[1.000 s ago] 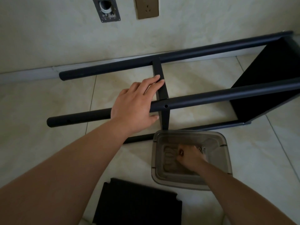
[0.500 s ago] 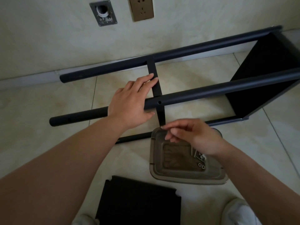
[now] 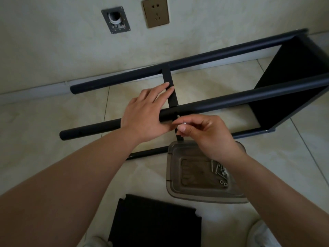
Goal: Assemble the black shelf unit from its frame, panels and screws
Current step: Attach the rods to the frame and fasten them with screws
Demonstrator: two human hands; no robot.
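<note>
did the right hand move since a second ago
Yes. The right hand rose out of the plastic tub toward the wall, and now pinches a screw at the near frame tube's hole.

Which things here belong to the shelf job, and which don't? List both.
Job:
- black frame, left hand steadying it
- screw pinched in right hand, at the pole's hole
- spare screws in the clear tub
- loose black panel

Not job:
- wall socket
- pipe outlet plate
</note>
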